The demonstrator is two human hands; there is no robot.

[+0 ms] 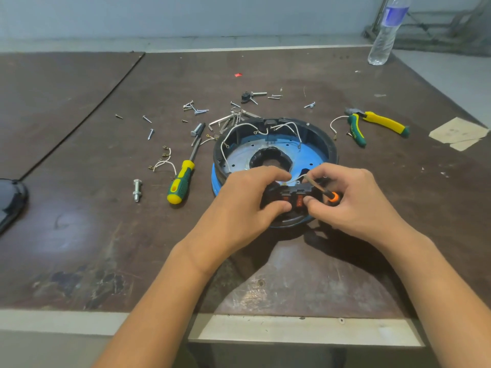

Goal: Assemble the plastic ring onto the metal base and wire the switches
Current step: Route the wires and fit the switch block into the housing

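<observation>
A black plastic ring (pixel 322 140) sits on a round blue metal base (pixel 310 158) in the middle of the table, with white wires (pixel 289 126) looping inside it. At the ring's near edge is a black switch block (pixel 292 197) with orange rocker switches. My left hand (pixel 247 200) grips the block's left end. My right hand (pixel 356 200) pinches the block's right side and also holds a small orange-tipped screwdriver (pixel 330 195), its shaft pointing up and left toward the block's top. The near rim of the ring is hidden by my hands.
A green-and-yellow screwdriver (pixel 180 184) lies left of the base, with loose wires (pixel 163 163), a bolt (pixel 136 189) and several scattered screws (pixel 196 110). Yellow-green pliers (pixel 377 123) lie to the right. A water bottle (pixel 385 35) stands at the back right.
</observation>
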